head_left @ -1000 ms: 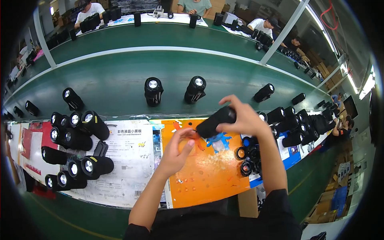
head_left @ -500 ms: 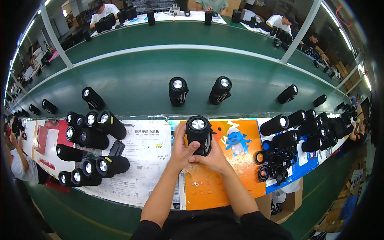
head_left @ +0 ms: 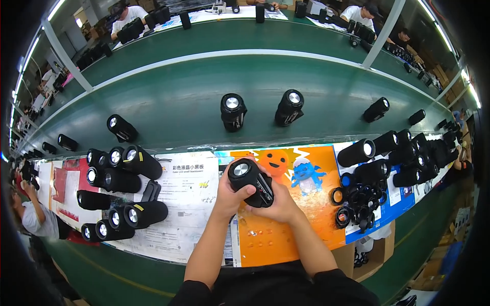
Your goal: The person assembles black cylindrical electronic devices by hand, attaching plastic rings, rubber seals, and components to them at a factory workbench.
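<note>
Between my two hands I hold a black cylindrical portable speaker (head_left: pixel 251 182) with a silver round end facing up. It leans to the left, above the orange printed board (head_left: pixel 286 250). My left hand (head_left: pixel 229 196) grips its left side, the thumb lying across the front. Around its lower right side wraps my right hand (head_left: pixel 279 201), closed on it; some fingers are hidden behind the speaker. To my left, several more black speakers (head_left: pixel 145 214) lie on a white printed sheet (head_left: pixel 189 234). A heap of black rings (head_left: pixel 360 204) sits on a blue board (head_left: pixel 403 206) to my right.
Several speakers (head_left: pixel 233 112) stand along the green conveyor (head_left: pixel 178 97) beyond the work surface. More speakers (head_left: pixel 356 153) are grouped at the right. A cardboard box (head_left: pixel 377 257) is under the table's right edge. Other people (head_left: pixel 38 211) work at the left and across the line.
The speaker has tipped from nearly upright to leaning left, and my hands have turned with it. My view has shifted slightly. Both hands keep their grip.
</note>
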Tool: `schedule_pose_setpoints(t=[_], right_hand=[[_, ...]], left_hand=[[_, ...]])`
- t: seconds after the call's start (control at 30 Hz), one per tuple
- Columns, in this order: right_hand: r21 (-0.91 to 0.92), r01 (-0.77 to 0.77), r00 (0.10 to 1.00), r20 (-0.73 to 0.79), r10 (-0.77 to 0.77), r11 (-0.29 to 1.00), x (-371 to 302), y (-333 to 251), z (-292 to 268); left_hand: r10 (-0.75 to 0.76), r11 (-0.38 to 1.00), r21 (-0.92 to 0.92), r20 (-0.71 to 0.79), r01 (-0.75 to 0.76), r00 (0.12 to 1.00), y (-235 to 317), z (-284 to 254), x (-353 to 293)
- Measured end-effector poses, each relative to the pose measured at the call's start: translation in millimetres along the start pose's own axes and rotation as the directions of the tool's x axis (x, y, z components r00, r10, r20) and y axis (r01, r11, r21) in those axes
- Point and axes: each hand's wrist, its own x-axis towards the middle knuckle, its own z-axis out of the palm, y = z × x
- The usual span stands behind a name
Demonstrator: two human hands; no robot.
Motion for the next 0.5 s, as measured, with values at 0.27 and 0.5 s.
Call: schedule_pose_setpoints(t=[0.27,0.5], right_hand=[[-0.472,0.179,0.938,-0.182,-0.294,0.863,-4,-7,25],[-0.229,0.05,0.99,-0.116,-0.078,0.972,-8,-3,27]], left_hand=[[0.039,0.992,-0.116,-0.009,-0.04,0.999,6,-12,2],[-0.035,0.926,-0.373,0.079,0.062,0.996,-4,-18,0]])
